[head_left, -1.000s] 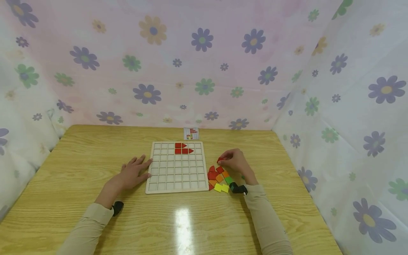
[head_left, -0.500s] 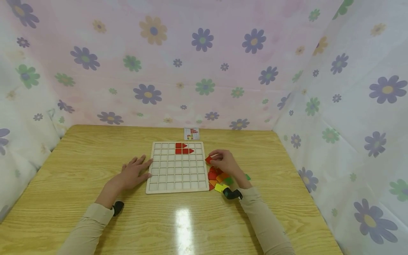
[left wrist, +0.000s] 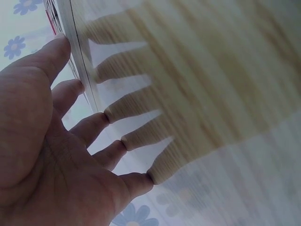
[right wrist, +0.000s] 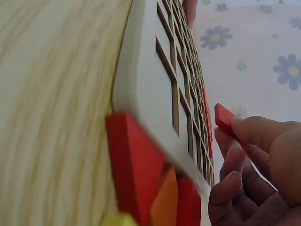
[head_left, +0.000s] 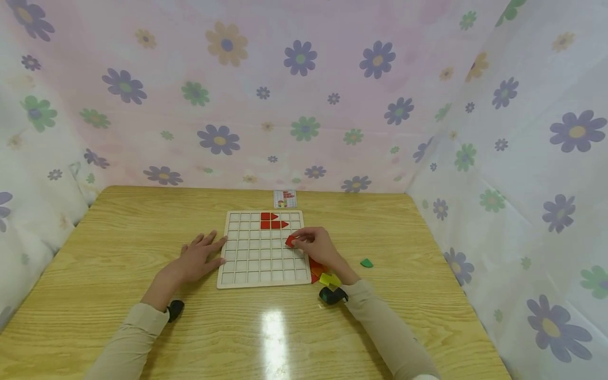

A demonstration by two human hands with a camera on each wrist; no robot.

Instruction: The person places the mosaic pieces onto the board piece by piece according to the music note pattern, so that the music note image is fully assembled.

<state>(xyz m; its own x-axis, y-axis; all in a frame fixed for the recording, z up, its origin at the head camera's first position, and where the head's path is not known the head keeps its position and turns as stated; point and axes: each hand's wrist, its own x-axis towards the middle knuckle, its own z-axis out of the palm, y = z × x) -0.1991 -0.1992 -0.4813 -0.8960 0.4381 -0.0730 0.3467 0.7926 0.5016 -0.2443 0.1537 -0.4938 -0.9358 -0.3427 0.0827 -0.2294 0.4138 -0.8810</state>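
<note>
My right hand (head_left: 319, 246) pinches a red square tile (head_left: 290, 241) between thumb and fingers, over the right part of the wooden grid board (head_left: 252, 286). The right wrist view has that red tile (right wrist: 225, 117) raised off the board's surface. Red tiles (head_left: 271, 225) fill two rows of cells near the board's top, each row ending in a triangle that points right. My left hand (head_left: 197, 259) lies with spread fingers at the board's left edge. In the left wrist view, the thumb (left wrist: 54, 54) touches the board's side and the fingertips rest on the table.
A pile of loose tiles, with yellow ones (head_left: 330, 279) in front, lies against the board's right edge, partly under my right forearm. One green quarter-round tile (head_left: 366, 263) sits farther right. Behind the board is a small pattern card (head_left: 285, 199).
My right hand has carried the red tile leftward from beside the pile to over the board, uncovering the green tile. My left hand has stayed put.
</note>
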